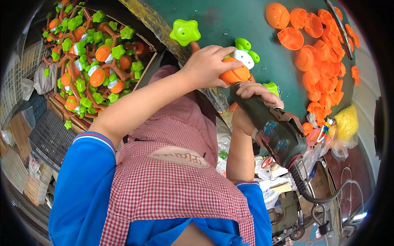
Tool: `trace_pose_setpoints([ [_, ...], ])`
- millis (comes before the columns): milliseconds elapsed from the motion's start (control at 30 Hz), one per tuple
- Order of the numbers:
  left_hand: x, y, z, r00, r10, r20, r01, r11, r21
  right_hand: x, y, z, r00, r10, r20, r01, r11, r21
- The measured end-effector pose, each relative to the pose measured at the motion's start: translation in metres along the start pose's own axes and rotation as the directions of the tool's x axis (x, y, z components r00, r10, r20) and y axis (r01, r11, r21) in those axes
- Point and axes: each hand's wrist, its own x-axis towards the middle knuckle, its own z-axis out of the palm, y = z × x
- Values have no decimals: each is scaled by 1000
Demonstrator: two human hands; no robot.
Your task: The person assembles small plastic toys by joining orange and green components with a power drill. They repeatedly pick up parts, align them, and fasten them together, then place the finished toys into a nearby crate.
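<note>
My left hand (pixel 207 65) is closed round a plastic toy, with its thumb and fingers on the orange rounded body (pixel 237 76). Attached to that body are a white dotted piece (pixel 244 59) and green lobes (pixel 243 44). A brown arm ending in a green star knob (pixel 184 33) sticks out past my wrist. In my right hand (pixel 259 93) is a black power screwdriver (pixel 271 127), slanting up to the left. Its nose meets the underside of the orange body; the tip itself is hidden. Another green knob (pixel 271 88) shows behind my right fingers.
Loose orange shells (pixel 322 61) are heaped on the right of the green worktop (pixel 225 20), beside a dark rod (pixel 340 26). At left stands a box (pixel 150 61) full of similar toys. A yellow bag (pixel 347 123) lies at right. The screwdriver's cable (pixel 328 200) runs off lower right.
</note>
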Motion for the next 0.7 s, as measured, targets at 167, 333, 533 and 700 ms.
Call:
trace_pose_setpoints([
  [167,0,-1,-1,1000,4,-16,-4,1000,-3,3,0,-2,996,84,43,-87,992,93],
  [333,2,0,-2,1000,7,-23,-7,1000,-4,10,0,-5,986,139,95,-153,973,174],
  [533,-1,2,-2,1000,-21,-17,21,1000,22,9,5,-5,993,107,59,-116,975,188],
  [700,-3,0,-4,1000,-17,-9,17,999,31,11,-2,-5,992,97,77,-108,984,145],
])
